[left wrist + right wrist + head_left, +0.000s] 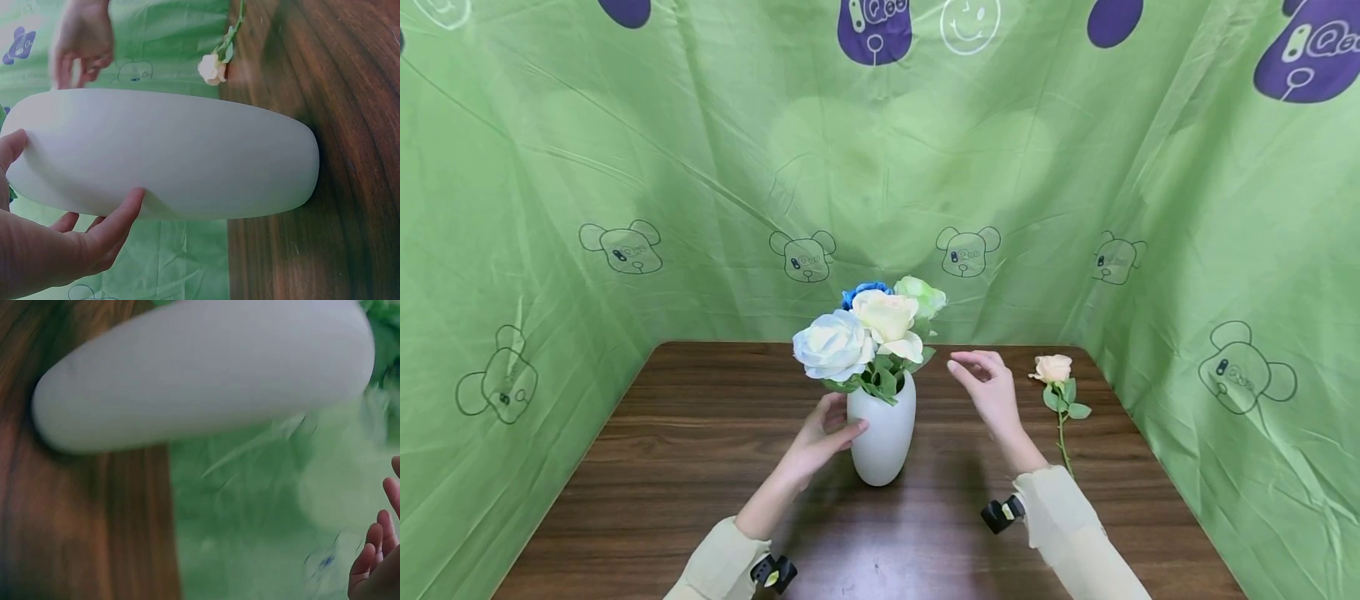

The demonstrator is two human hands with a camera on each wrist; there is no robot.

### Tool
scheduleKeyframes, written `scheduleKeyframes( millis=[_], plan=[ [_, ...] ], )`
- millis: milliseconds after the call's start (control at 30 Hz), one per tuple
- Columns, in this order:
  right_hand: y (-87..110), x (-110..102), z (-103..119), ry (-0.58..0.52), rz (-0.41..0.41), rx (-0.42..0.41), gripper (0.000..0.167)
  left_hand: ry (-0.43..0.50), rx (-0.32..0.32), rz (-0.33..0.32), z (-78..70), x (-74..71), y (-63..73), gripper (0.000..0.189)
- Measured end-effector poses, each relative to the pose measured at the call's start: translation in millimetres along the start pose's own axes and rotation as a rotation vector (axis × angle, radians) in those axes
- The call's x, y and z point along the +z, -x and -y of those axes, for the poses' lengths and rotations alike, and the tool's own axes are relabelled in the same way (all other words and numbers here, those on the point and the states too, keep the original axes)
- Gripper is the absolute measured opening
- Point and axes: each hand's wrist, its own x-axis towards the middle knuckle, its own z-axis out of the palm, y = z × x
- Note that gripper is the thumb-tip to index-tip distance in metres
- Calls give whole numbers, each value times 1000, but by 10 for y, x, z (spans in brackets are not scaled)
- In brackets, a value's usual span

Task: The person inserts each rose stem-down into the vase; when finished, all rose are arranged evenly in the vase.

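A white vase (882, 433) stands upright on the table and holds several artificial roses: a pale blue rose (833, 345), a cream rose (887, 318), a blue rose (867, 293) and a light green rose (921, 296). My left hand (822, 435) grips the vase's left side, thumb across the front; in the left wrist view its fingertips touch the white wall (181, 150). To the right of the flowers, my right hand (992, 390) is raised, apart from the vase, with loosely bent fingers and nothing held. The stems inside the vase are hidden.
A single peach rose (1053, 368) with a leafy green stem lies on the right side of the brown wooden table (700, 433). Green printed cloth (715, 208) hangs behind the table and along both sides.
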Motion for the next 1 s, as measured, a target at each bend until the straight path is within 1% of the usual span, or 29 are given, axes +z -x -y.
scheduleKeyframes(
  millis=[67, 100, 133, 167, 200, 233, 300, 333, 367, 400, 433, 567, 600, 633, 767, 867, 1000],
  plan=[
    [-79, -169, -567, -13, -16, -13, 22, 1, 0, 4, 3, -3, -3, 55],
    [-101, -255, -752, -7, -15, 3, 23, 1, -1, 6, 4, -4, -2, 55],
    [-60, -304, -633, 28, -19, 47, 24, 1, -2, 8, 6, -6, -1, 56],
    [-86, -379, -850, 72, -42, 75, 26, 2, -2, 9, 7, -7, -1, 56],
    [-82, -454, -994, 64, -49, 77, 27, 2, -4, 9, 6, -7, 0, 56],
    [-48, -494, -908, 105, -76, 109, 28, 2, -5, 9, 4, -7, 1, 56],
    [-11, -587, -897, 143, -86, 192, 31, 0, -5, 8, 3, -6, 2, 56],
    [10, -624, -944, 161, -112, 209, 31, 0, -5, 8, 3, -6, 2, 56],
    [23, -684, -1022, 145, -125, 208, 31, -1, -4, 7, 3, -6, 3, 56],
    [52, -715, -969, 143, -129, 235, 32, -1, -4, 7, 3, -6, 3, 56],
    [78, -738, -910, 181, -144, 281, 35, -1, -3, 7, 3, -6, 3, 56],
    [193, -834, -718, 277, -178, 388, 42, 0, -3, 8, 2, -6, 4, 57],
    [220, -837, -637, 332, -190, 434, 44, -1, -4, 7, 3, -7, 4, 57],
    [238, -869, -636, 360, -203, 457, 44, -2, -4, 6, 3, -7, 5, 57],
    [297, -1006, -704, 420, -257, 483, 43, -3, -7, 2, 3, -8, 6, 57],
    [343, -1107, -795, 460, -321, 466, 41, -2, -7, 1, 5, -8, 6, 57],
    [429, -1229, -887, 535, -376, 466, 43, -5, -9, -5, 11, -8, 4, 58]
  ],
)
